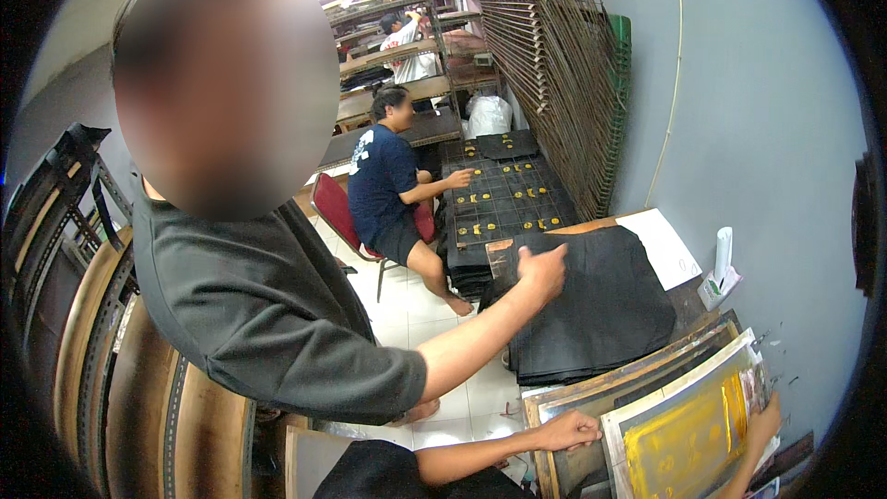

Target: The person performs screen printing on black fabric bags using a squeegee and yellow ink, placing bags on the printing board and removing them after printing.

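A screen-printing frame (613, 462) with yellow ink smeared over its mesh lies tilted at the lower right. My right hand (765, 420) is at the frame's right edge, its fingers curled round it. Beside the left edge of the same frame, my left hand (568, 430) is closed, knuckles up; whatever may be inside it is hidden. Further wooden-edged frames (637, 371) are layered beneath and behind. Just beyond them, black fabric pieces (591, 314) lie stacked on a table. Over this fabric a co-worker's hand (545, 273) reaches in from the left, thumb raised.
The co-worker in a dark shirt (277, 314) stands close on my left. Another person (379, 189) sits by a table of black panels with yellow prints (508, 194). Wire drying racks (554, 65) line the wall. A white sheet (661, 245) and a small box (719, 288) lie near the wall.
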Action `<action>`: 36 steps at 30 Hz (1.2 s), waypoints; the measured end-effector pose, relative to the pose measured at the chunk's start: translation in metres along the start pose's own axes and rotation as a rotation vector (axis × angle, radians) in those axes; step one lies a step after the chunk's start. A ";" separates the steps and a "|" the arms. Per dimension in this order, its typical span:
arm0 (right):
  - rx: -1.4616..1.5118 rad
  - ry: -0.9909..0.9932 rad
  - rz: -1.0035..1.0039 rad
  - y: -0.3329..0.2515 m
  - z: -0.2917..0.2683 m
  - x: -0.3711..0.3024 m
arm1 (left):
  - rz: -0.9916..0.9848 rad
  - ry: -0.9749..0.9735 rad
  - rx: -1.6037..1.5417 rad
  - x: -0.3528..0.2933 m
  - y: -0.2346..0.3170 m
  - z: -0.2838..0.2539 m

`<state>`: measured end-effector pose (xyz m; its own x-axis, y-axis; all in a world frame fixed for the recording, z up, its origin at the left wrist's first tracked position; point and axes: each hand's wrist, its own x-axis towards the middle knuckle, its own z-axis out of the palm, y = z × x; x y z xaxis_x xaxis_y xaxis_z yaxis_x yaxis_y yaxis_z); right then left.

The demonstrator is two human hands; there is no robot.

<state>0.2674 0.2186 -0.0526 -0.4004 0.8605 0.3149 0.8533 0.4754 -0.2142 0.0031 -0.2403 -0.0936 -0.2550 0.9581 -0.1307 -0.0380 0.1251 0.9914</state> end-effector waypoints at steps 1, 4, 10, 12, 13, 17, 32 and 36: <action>-0.010 0.029 -0.012 0.007 0.007 0.002 | 0.018 -0.002 0.055 0.001 -0.007 -0.001; -0.035 0.038 -0.028 0.002 0.004 -0.005 | 0.072 -0.006 0.107 0.004 -0.009 -0.003; 0.001 -0.146 0.090 -0.094 -0.073 -0.040 | 0.072 -0.004 -0.022 0.002 -0.027 0.002; -0.043 -0.075 0.063 -0.072 -0.060 -0.034 | 0.095 -0.016 -0.010 0.008 -0.035 0.001; -0.065 -0.044 0.046 -0.064 -0.051 -0.031 | 0.104 -0.019 -0.004 0.009 -0.035 0.000; -0.041 -0.029 0.086 -0.054 -0.041 -0.026 | 0.021 -0.099 0.017 0.006 -0.015 -0.008; -0.079 0.065 0.027 -0.052 -0.026 -0.026 | 0.018 -0.061 -0.048 0.001 0.001 -0.010; -0.058 0.085 -0.008 -0.042 -0.018 -0.029 | 0.086 -0.048 -0.003 0.001 -0.002 -0.012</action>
<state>0.2496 0.1706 -0.0363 -0.3794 0.8369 0.3945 0.8691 0.4686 -0.1585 -0.0085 -0.2421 -0.0956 -0.2107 0.9765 -0.0442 -0.0212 0.0406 0.9989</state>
